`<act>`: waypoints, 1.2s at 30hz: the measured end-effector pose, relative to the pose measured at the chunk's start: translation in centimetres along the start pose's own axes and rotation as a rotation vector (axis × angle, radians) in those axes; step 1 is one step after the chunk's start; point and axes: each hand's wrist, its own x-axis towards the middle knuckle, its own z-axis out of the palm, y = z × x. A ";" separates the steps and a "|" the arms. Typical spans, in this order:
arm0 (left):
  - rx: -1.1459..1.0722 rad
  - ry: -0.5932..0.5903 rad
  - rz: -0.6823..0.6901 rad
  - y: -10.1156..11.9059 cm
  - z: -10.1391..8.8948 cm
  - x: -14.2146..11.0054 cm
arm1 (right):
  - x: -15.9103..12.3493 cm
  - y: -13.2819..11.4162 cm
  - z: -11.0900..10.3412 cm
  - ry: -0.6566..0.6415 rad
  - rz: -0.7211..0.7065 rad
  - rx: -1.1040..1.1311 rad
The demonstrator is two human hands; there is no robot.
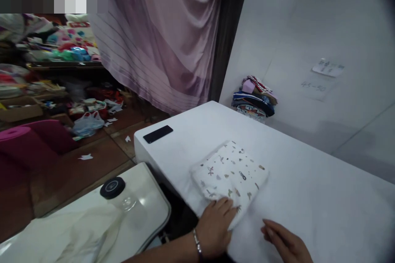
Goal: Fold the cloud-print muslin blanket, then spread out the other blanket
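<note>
A folded white cloth [231, 168] with a small scattered print lies on the white-covered table. My left hand [216, 224], with a bracelet at its wrist, rests on the cloth's near corner. Its fingers lie flat over the edge, and part of the thumb side is hidden. To the right of the cloth, my right hand [285, 240] hovers close to the tabletop, apart from the cloth. Its fingers are loosely stretched out, and nothing shows between them.
A black phone [158, 134] lies at the table's [308, 197] far left corner. On the left, a white stand [148, 197] carries a black-lidded jar [112, 188] and pale fabric [89, 230]. Folded clothes [254, 96] are stacked by the wall. A pink roll [31, 144] sits on the floor.
</note>
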 end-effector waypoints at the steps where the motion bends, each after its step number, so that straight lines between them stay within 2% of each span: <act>1: -0.047 0.028 0.027 -0.6 -0.5 -0.7 | 0.3 -0.4 0.1 -0.012 -0.044 -0.028; 4: -0.073 0.197 -0.017 -3.2 -1.6 -1.5 | 0.8 -2.0 1.1 0.000 -0.182 -0.104; 7: 0.009 0.421 -0.236 -6.0 -2.2 -1.5 | 1.1 -4.1 2.4 -0.005 -0.299 -0.154; 10: 0.068 0.514 -0.387 -8.2 -2.8 -0.8 | 1.9 -5.8 3.6 -0.007 -0.404 -0.176; 13: 0.104 0.537 -0.499 -9.4 -3.5 0.3 | 3.5 -7.0 4.7 -0.002 -0.477 -0.151; 16: 0.126 0.465 -0.630 -9.8 -4.3 1.5 | 5.2 -7.1 6.2 -0.023 -0.498 -0.177; 19: 0.099 0.352 -0.705 -10.2 -4.8 2.2 | 6.3 -5.9 7.7 -0.119 -0.476 -0.435; 21: 0.081 0.372 -0.710 -10.5 -5.0 2.5 | 6.7 -4.8 8.6 -0.167 -0.466 -0.618; 23: 0.048 0.439 -0.684 -10.6 -5.2 2.8 | 6.8 -3.8 9.0 -0.172 -0.471 -0.689; 26: -0.074 0.563 -0.618 -9.7 -5.7 3.5 | 6.8 -3.3 9.0 -0.172 -0.470 -0.586; 28: -0.161 0.652 -0.520 -7.9 -5.9 4.1 | 6.6 -3.8 8.7 -0.139 -0.421 -0.379; 30: -0.210 0.675 -0.337 -5.0 -5.3 4.6 | 6.3 -4.8 8.2 -0.075 -0.313 -0.057; 32: -0.226 0.554 -0.077 -1.7 -3.9 4.8 | 5.6 -5.9 7.4 0.006 -0.196 0.335; 34: -0.201 0.330 0.166 1.4 -2.0 4.5 | 4.6 -6.7 6.4 0.020 -0.064 0.663; 36: -0.174 0.147 0.295 3.5 -0.2 3.9 | 3.4 -6.8 5.3 0.004 0.071 0.823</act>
